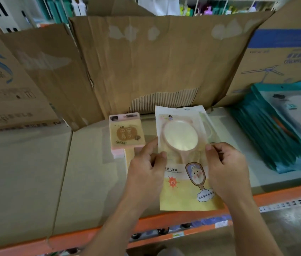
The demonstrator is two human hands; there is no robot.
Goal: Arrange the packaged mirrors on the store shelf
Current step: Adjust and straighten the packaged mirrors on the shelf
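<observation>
We hold the packaged mirror point(181, 137) lengthwise. Its round glass end points toward the cardboard flap point(155, 61) and its handle end points back at us. Our left hand point(146, 169) pinches its left edge, thumb on top. Our right hand point(227, 167) pinches the right edge, fingers point(214, 147) curled onto the plastic. The pack sits over the shelf point(26, 172), just before the flap. A pink package point(126, 132) lies before the flap's left part, and a teal stack point(275, 135) lies off its right end.

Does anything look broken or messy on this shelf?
Yes. The cardboard panel behind the mirror package is torn along its bottom edge, so its ribbed inside shows, and it has creases.
</observation>
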